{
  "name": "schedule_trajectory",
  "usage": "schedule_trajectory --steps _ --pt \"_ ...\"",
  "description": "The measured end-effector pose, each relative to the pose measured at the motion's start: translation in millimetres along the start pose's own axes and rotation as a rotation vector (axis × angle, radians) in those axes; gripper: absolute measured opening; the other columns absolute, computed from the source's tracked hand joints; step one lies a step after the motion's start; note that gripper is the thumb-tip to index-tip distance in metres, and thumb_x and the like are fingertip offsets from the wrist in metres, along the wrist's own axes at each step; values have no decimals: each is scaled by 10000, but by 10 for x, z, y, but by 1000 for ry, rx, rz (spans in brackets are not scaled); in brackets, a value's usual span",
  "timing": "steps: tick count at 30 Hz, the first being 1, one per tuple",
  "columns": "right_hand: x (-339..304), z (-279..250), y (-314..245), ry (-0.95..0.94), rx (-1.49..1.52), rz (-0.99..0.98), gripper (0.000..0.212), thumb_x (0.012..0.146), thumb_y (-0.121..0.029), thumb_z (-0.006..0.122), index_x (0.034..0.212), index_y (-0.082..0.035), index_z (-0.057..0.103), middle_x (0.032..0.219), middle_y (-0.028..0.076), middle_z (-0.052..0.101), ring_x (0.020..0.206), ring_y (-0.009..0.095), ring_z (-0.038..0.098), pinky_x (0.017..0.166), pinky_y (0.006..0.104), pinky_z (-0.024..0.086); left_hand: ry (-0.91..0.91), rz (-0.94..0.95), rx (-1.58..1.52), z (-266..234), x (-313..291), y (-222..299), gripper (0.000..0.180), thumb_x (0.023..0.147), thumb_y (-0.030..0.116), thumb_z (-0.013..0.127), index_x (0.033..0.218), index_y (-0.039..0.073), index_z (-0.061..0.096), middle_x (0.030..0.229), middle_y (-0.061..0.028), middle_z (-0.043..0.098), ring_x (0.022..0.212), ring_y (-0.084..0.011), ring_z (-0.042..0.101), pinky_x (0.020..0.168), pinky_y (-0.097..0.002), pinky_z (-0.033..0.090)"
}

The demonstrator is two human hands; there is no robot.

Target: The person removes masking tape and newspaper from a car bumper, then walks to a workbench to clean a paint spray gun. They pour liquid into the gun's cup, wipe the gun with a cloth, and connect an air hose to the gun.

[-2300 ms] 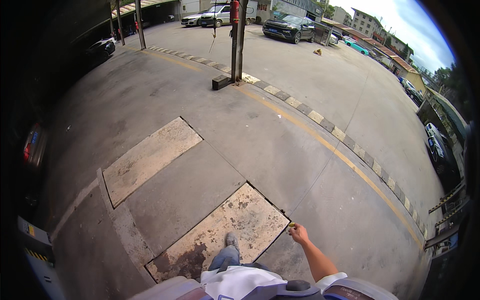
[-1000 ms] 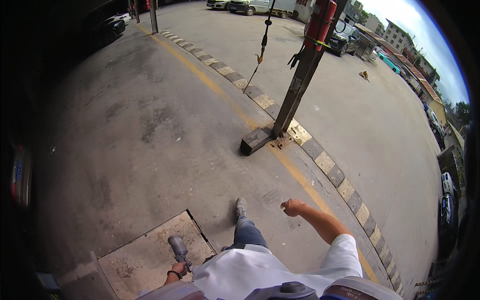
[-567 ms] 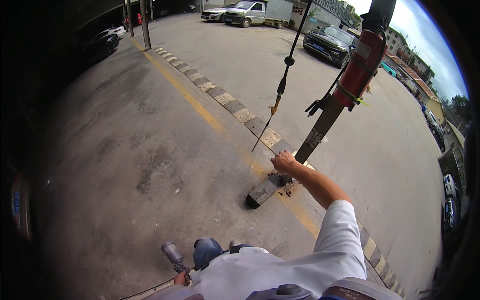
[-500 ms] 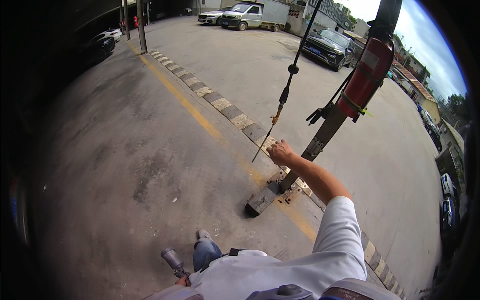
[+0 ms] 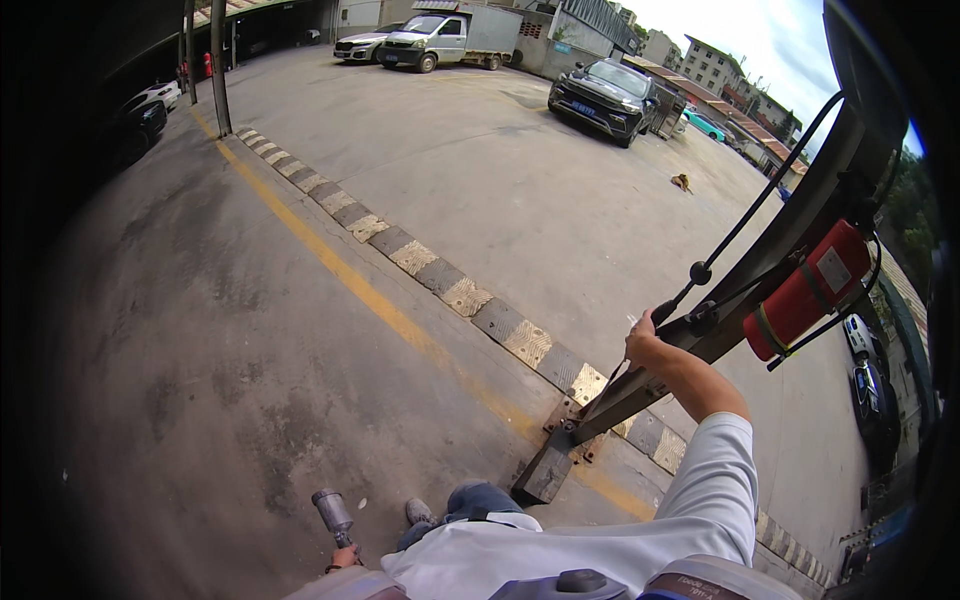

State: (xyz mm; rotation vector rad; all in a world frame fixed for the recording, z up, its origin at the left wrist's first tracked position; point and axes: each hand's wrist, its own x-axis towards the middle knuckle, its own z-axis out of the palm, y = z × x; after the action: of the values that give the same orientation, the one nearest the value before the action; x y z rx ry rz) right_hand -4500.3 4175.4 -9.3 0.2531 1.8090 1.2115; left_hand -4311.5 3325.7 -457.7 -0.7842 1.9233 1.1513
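At the lower left, my left hand [image 5: 344, 556] is closed round the grip of a spray gun [image 5: 333, 512] with a greyish cup pointing up and away from me. My right arm reaches forward and to the right. Its hand [image 5: 643, 342] is wrapped round the lower end of a hanging black hose [image 5: 745, 222], just below a black sleeve [image 5: 663, 312]. A round black ball [image 5: 700, 272] sits on the hose higher up. The hose slants in front of a metal post [image 5: 655, 385], and a thin rod shows below my fingers. My fingers hide the hose's end fitting.
A red fire extinguisher [image 5: 808, 292] is strapped to the post, whose bolted foot [image 5: 548, 470] stands near me. A striped speed bump [image 5: 440, 285] and a yellow line [image 5: 350, 275] cross the concrete. Farther off are a black car [image 5: 605, 100] and a small truck [image 5: 450, 38].
My right hand has moved to the right and closed on the hose, which hung free before and now slants toward the post. The view has shifted, and the spray gun appears more upright.
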Motion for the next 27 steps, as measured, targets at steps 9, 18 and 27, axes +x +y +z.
schedule_trajectory --steps 9,18,27 --pt "698 688 636 64 15 215 457 1032 -384 522 1460 -241 600 1599 79 447 1422 307 422 1174 588 221 -112 -63 -371 -1059 1469 2098 351 959 269 711 726 19 630 617 -83 578 471 -216 548 441 -410 415" --pt "625 141 1370 -226 437 387 343 1038 -304 538 1319 -227 719 1325 -17 695 1192 277 646 790 559 494 -87 -2 -185 -1758 2071 3293 365 970 275 706 725 12 640 653 -106 622 504 -246 610 449 -424 450" --pt "-609 -1651 554 -216 534 201 402 949 -477 625 1212 -214 777 1241 37 753 1158 217 715 892 362 563 -206 149 25 -2202 2842 5076 357 983 291 709 740 72 565 590 -24 495 442 -183 472 426 -374 391"
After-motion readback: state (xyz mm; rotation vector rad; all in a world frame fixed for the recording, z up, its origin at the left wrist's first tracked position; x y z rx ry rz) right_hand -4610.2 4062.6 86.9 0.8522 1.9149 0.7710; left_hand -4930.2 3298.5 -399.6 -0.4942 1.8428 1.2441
